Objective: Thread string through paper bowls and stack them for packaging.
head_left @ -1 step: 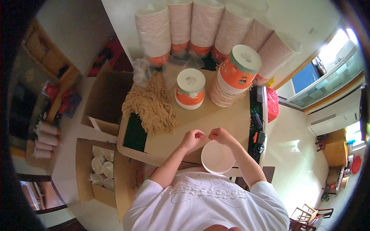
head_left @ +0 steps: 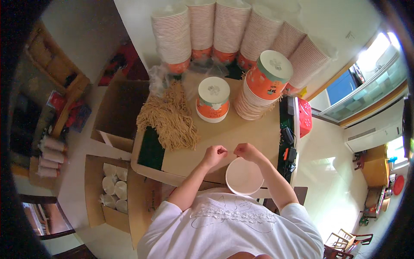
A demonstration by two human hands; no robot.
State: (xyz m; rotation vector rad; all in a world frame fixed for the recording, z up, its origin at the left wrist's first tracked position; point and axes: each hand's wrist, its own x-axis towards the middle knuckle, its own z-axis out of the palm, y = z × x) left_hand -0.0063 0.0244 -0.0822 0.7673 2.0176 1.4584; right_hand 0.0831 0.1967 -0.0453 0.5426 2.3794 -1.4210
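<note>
Above the near edge of the table, my left hand is closed in a pinch. Just right of it, my right hand is pinched shut too, over the rim of a white paper bucket. What the fingertips hold, if anything, is too small to make out. That bucket stands mouth up, close against my shirt. Farther off, an orange and green paper bucket sits upside down. Left of it lies a heap of tan strings.
Wrapped stacks of paper buckets line the back wall. A leaning bucket stack stands at the right. Black adapters lie along the right edge. On the floor at left, an open carton holds several wrapped white stacks.
My two hands have drawn very slightly farther apart. The buckets and strings stay where they were.
</note>
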